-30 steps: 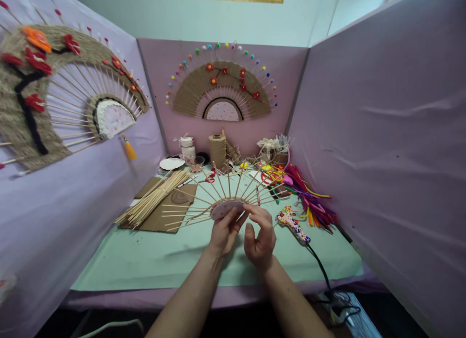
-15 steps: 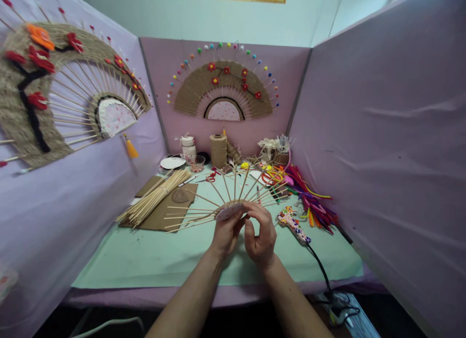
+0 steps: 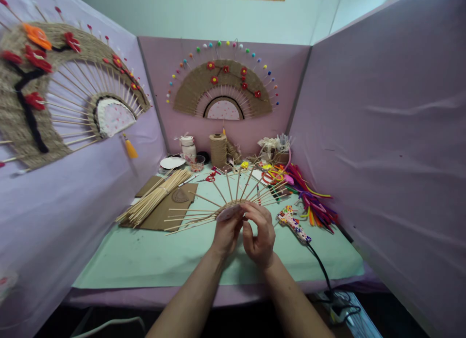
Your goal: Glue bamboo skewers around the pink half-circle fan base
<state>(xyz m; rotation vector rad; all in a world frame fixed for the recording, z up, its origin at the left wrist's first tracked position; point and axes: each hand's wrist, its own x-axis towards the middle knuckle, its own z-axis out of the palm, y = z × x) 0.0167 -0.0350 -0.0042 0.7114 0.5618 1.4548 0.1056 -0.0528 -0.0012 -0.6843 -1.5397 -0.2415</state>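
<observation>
A half-made stick fan [image 3: 227, 212] is held up over the table, with thin wooden sticks spreading from a small half-round base. Twine runs between the sticks along the curved edge of the base. My left hand [image 3: 225, 237] grips the base from below, its fingers partly hidden behind it. At the right end of the base, my right hand [image 3: 260, 235] is curled, its fingertips pressed to the edge by the twine. Its thumb sits lower, a little apart from the fingers. Whether a strand of twine lies in those fingertips is too small to tell.
To the left, a bundle of sticks [image 3: 157, 196] lies on cardboard [image 3: 171, 217]. A flowered glue gun [image 3: 293, 225] with a black cord rests at right, near colourful pipe cleaners [image 3: 315, 207]. Behind are red scissors [image 3: 211, 176] and a twine spool [image 3: 218, 151]. Finished fans [image 3: 225, 86] hang on the partitions.
The fan has turned slightly in my hands, its upper sticks swinging a little to the right. Both hands keep nearly the same place on the base.
</observation>
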